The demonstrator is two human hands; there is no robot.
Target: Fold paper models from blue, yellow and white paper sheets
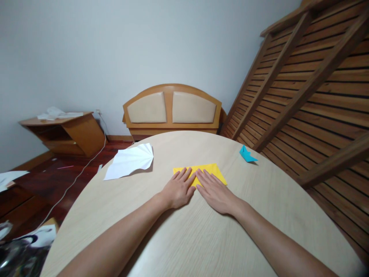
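Both hands, left (178,189) and right (215,192), press flat, gripping nothing, on yellow paper (208,171) mid-table (259,215).

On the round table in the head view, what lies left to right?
white folded paper → left hand → right hand, both flat on the yellow paper → small blue folded paper, all on the table.

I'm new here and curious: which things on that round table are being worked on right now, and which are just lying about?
In hand:
- yellow paper, pressed flat under the fingers of both hands
- left hand
- right hand

Lying about:
- white folded paper, left of the hands
- small blue origami piece, to the right
- round table beneath
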